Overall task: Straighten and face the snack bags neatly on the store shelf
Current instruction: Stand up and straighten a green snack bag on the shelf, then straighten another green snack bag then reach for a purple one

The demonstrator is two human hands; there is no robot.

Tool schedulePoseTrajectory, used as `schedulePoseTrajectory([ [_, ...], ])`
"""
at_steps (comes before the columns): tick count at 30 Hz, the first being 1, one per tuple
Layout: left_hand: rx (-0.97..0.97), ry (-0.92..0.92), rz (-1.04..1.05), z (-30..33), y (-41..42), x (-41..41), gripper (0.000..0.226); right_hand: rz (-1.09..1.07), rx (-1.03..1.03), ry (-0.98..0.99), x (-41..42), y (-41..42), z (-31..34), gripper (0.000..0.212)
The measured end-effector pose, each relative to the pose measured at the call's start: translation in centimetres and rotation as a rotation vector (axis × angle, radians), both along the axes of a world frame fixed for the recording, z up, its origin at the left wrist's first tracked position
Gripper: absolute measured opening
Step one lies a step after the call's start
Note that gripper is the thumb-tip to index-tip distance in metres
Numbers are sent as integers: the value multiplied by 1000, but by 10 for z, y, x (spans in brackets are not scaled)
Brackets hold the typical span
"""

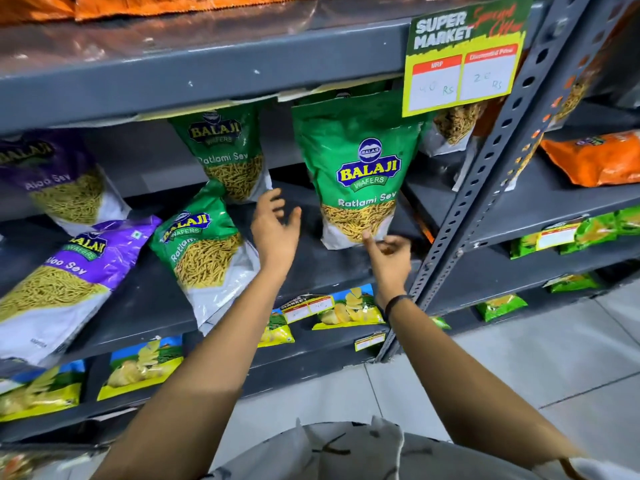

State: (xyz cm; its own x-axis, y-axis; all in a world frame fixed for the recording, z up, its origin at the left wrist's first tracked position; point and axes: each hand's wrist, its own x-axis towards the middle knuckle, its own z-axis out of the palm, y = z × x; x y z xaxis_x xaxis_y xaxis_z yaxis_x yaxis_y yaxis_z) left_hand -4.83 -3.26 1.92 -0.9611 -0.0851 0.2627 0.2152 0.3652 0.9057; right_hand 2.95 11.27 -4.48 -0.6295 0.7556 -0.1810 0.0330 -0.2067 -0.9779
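A green Ratlami Sev bag (356, 168) stands upright and faces front on the grey shelf (311, 268). My right hand (388, 252) is just below its bottom edge, thumb tip touching the bag's lower corner, fingers loosely curled. My left hand (275, 223) hovers open to the left of that bag, holding nothing. A second green bag (227, 154) stands further back. A third green bag (204, 251) lies tilted near the shelf's front. Two purple Aloo Sev bags sit at left: one leaning at the back (62, 181), one lying flat (62, 282).
A price sign (464, 57) hangs from the shelf above. A perforated grey upright (485, 168) stands right of my right hand. Orange bags (595, 157) lie on the neighbouring rack. Yellow and green chip packets (346, 306) fill the lower shelves.
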Motion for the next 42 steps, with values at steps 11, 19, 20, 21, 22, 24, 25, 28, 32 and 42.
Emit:
schedulePoseTrajectory([
  [11, 174, -144, 460, -9, -172, -3, 49, 690, 314, -237, -85, -121, 51, 20],
  [19, 590, -1153, -77, -20, -206, 12, 42, 1050, 250, -633, -103, -139, 32, 99],
  [20, 590, -1157, -135, -20, -206, 11, 42, 1069, 204, -673, -106, -136, 22, 103],
  [21, 589, -1155, -183, -20, -206, 10, 40, 1087, 179, -699, -109, -134, 18, 104],
  [22, 564, -1146, -200, -19, -205, 10, 38, 1106, 165, -730, -104, -138, 25, 105],
  [24, 528, -1148, -217, -20, -202, 9, 33, 1092, 160, -721, -90, -150, 47, 106],
  [25, 509, -1150, -230, -20, -201, 9, 32, 1095, 153, -707, -83, -152, 54, 100],
  [28, 463, -1158, -266, -21, -197, 11, 31, 1114, 122, -669, -72, -146, 57, 71],
  [32, 395, -1163, -334, -17, -189, 16, 32, 1039, 110, -665, -59, -131, 55, 112],
  [42, 315, -682, -370, 18, -183, -7, 47, 933, 130, -283, -64, -116, 84, 107],
])
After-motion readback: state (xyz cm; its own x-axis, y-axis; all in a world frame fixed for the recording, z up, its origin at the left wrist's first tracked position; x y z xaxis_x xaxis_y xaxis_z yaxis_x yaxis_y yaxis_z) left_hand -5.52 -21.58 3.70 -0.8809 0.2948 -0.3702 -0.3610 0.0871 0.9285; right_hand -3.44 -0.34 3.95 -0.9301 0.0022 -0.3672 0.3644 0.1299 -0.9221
